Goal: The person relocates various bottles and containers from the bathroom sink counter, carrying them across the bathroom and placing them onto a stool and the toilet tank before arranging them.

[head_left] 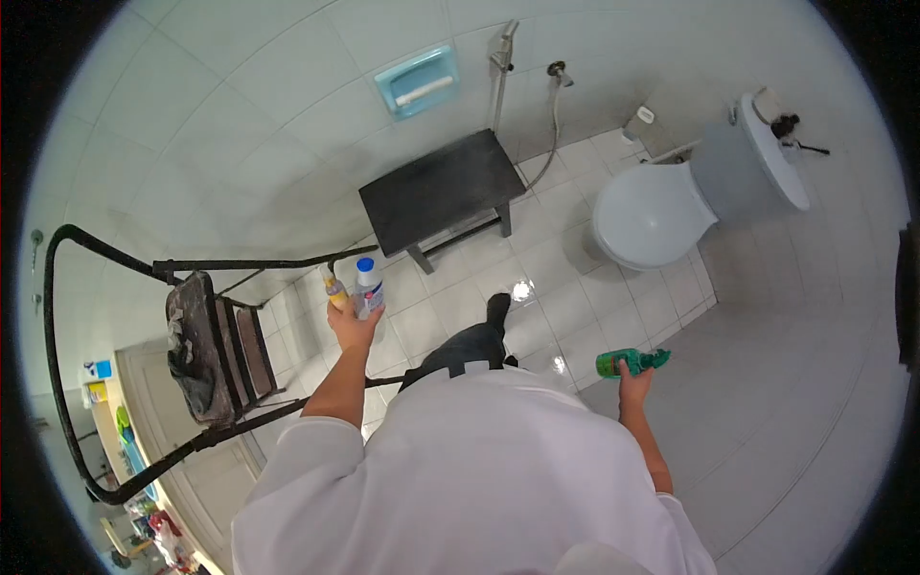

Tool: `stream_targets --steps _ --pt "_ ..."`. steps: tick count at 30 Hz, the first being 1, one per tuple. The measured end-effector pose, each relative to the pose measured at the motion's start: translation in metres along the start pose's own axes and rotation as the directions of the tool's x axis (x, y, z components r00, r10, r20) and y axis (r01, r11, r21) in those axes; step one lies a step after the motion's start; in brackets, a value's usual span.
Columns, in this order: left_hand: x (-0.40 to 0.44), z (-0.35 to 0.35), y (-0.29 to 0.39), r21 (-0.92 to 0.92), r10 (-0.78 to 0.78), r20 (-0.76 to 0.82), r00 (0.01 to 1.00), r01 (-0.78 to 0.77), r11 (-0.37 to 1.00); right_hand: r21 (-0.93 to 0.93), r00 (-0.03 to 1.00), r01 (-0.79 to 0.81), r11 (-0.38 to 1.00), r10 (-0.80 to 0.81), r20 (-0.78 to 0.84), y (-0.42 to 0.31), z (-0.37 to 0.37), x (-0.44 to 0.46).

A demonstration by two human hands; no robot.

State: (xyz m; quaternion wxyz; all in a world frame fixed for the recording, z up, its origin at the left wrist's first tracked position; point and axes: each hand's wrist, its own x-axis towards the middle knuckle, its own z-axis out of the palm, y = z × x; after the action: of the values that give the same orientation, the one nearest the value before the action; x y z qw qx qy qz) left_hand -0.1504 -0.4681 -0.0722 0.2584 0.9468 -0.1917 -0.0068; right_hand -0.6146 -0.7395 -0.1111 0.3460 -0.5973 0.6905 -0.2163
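My left hand (354,331) is closed around two bottles held side by side. One is a clear bottle (369,290) with a blue cap and a label; the other is a small yellowish bottle (336,291) with a pale top. Off to the right, my right hand (632,385) grips a green bottle (610,363) with a dark green pump-like top, tilted on its side in this view. Both hands are above the tiled floor, apart from each other.
A black bench (441,192) stands by the wall. The white toilet (652,216) is at right. At left is a black-framed folding step ladder (216,359) with a dark cloth (195,376). A shower hose (556,134) and blue soap dish (418,82) are on the wall.
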Motion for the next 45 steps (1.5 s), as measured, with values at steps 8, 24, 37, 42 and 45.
stream_targets --steps 8,24,37,42,45 --pt "0.035 0.026 0.021 0.013 -0.077 0.025 0.997 0.077 0.997 -0.008 0.997 -0.051 0.999 0.051 0.054 -0.046 0.007 0.057" --pt "0.097 0.113 0.159 -0.114 0.226 -0.035 0.974 -0.228 0.967 -0.109 0.986 -0.146 0.983 0.135 -0.098 0.01 -0.072 0.097" --pt "0.03 0.084 0.211 -0.2 -0.362 -0.249 0.898 0.318 0.927 -0.187 0.919 0.06 0.98 0.019 0.394 0.038 -0.1 0.204" --pt "0.027 0.068 0.193 -0.177 -0.287 -0.246 0.926 0.248 0.952 -0.217 0.783 0.365 0.905 -0.173 0.597 -0.057 -0.019 0.248" --pt "0.021 0.06 0.163 0.015 -0.074 -0.18 0.981 0.078 0.997 -0.063 0.69 0.454 0.889 -0.305 0.656 -0.126 0.062 0.256"
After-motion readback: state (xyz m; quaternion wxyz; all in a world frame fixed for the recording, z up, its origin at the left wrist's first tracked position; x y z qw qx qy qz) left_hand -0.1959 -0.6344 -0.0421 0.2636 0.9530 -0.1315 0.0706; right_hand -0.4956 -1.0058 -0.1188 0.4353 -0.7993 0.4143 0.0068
